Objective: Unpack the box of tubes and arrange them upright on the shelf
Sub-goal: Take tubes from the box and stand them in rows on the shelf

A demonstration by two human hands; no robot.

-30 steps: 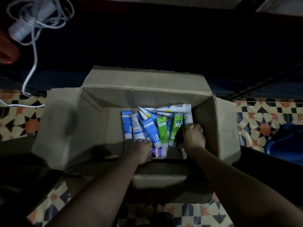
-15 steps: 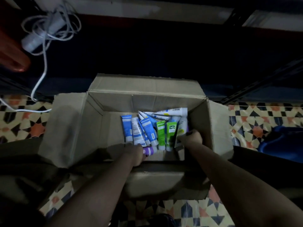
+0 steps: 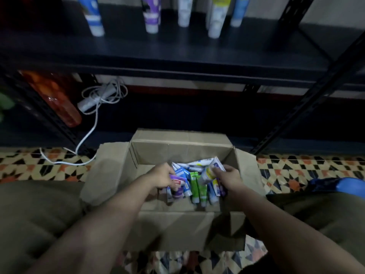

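a: where do things stand with the tubes?

b: most lie loose in a heap in the right half of the cardboard box (image 3: 158, 155) on the tiled floor (image 3: 296, 171). five already stand cap-down on the dark shelf (image 3: 177, 54) above, well apart from the box. the left one there is a blue-and-white tube (image 3: 92, 18), and next to it a purple tube (image 3: 151, 16).

a: and the hands?

b: both are down in the box. the left hand (image 3: 161, 177) is curled around a purple tube from the pile (image 3: 178, 179). the right hand (image 3: 229, 179) has its fingers closed on a pale tube with a yellow band (image 3: 207, 175), raised a little over the green tubes (image 3: 197, 186). the picture is blurred, so i can't say how firm either grip is.

a: how would you expect them to handle?

b: light, i'd judge, with soft plastic walls that give when squeezed and a glossy skin that could slip. the cap end looks like the stiff part. i'd take each around the lower body near the cap, not by the flat crimped end, which would bend.

a: anything to watch on the shelf?

b: they're tall on a narrow cap, so probably tippy. set each one down squarely, with room from its neighbours.
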